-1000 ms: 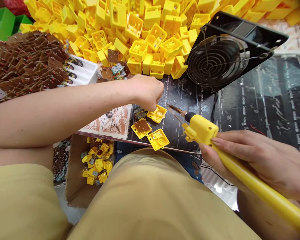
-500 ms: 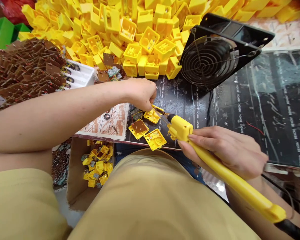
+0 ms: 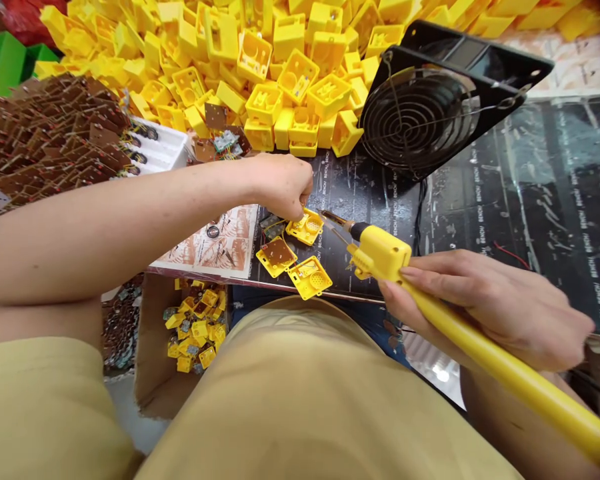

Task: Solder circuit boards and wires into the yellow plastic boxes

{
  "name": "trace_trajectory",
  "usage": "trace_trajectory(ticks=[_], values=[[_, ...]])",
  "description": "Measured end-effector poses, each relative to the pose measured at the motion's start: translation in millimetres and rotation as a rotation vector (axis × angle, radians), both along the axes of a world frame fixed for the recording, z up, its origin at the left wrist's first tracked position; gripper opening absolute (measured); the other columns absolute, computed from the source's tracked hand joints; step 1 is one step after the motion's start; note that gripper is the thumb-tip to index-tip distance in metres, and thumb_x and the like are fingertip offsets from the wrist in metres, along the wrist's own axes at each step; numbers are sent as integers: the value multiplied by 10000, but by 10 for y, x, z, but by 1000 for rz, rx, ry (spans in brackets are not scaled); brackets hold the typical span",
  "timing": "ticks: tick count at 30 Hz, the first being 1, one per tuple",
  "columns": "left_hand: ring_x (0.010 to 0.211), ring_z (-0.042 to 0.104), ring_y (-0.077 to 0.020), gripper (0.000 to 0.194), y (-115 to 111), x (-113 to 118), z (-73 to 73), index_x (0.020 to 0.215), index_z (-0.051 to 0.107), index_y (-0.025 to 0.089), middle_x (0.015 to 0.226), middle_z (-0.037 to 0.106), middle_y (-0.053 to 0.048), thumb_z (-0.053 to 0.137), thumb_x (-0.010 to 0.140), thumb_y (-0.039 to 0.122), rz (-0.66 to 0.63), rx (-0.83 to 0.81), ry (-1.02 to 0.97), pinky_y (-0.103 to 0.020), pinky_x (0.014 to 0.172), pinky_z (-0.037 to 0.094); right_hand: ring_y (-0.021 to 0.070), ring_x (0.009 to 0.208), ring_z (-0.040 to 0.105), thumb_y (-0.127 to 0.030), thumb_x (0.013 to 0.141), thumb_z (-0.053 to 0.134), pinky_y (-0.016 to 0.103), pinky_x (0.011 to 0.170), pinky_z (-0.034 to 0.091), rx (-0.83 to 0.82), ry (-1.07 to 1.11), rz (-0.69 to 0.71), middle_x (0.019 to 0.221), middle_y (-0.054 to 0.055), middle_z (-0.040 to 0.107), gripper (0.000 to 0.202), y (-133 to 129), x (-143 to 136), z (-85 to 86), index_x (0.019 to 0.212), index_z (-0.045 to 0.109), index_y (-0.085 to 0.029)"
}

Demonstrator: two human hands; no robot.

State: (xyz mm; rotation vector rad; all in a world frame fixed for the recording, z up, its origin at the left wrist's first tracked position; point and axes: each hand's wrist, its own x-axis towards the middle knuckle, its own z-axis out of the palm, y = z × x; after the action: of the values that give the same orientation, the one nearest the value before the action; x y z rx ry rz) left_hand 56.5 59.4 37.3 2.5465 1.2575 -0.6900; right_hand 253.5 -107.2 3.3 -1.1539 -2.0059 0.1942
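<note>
My right hand is wrapped round the handle of a yellow soldering gun with a wire feeder at its front. The gun's metal tip points left, just apart from a small open yellow plastic casing. My left hand is closed, its fingertips pinched at that casing's upper left edge; the fingers partly hide the grip. Nearer to me lie another yellow casing half with a round grille and one with a brown circuit board on it. Thin wires run between these parts.
A big heap of yellow casings fills the back. A black fan stands right of it on the dark bench top. Brown circuit boards are piled at left. Below the bench edge, a cardboard box contains yellow parts.
My right hand has drawn the soldering gun back to the right, and its tip has come away from the casing. My left hand has stayed nearly still.
</note>
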Motion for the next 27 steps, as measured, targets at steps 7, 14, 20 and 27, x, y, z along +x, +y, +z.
trace_trajectory(ticks=[7, 14, 20, 27], values=[[732, 631, -221, 87, -19, 27, 20, 715, 739, 204, 576, 570, -3, 703, 638, 222, 43, -14, 30, -320, 736, 448, 130, 661, 658, -142, 795, 763, 249, 622, 568, 109, -15, 94, 762, 2, 687, 221, 68, -43, -63, 921, 596, -216], [810, 651, -263, 137, -21, 18, 21, 778, 751, 209, 671, 635, -40, 679, 671, 254, 49, -34, 50, -350, 748, 450, 108, 641, 627, -119, 780, 776, 225, 589, 532, 171, -15, 176, 722, 33, 657, 212, 122, -45, -15, 884, 592, -140], [823, 647, -244, 198, -11, 15, 28, 836, 761, 222, 688, 635, -29, 659, 683, 298, 23, -32, 89, -324, 739, 442, 78, 595, 625, -151, 863, 702, 163, 563, 510, 165, -2, 51, 672, 11, 647, 129, 100, 11, 79, 804, 591, -177], [861, 647, -236, 254, -14, 39, 84, 909, 760, 217, 736, 663, -34, 646, 697, 301, -2, -76, 117, -312, 769, 441, 88, 627, 655, -149, 719, 836, 162, 506, 490, 233, 19, -21, 710, -26, 680, 287, 120, 30, -74, 887, 606, -189]])
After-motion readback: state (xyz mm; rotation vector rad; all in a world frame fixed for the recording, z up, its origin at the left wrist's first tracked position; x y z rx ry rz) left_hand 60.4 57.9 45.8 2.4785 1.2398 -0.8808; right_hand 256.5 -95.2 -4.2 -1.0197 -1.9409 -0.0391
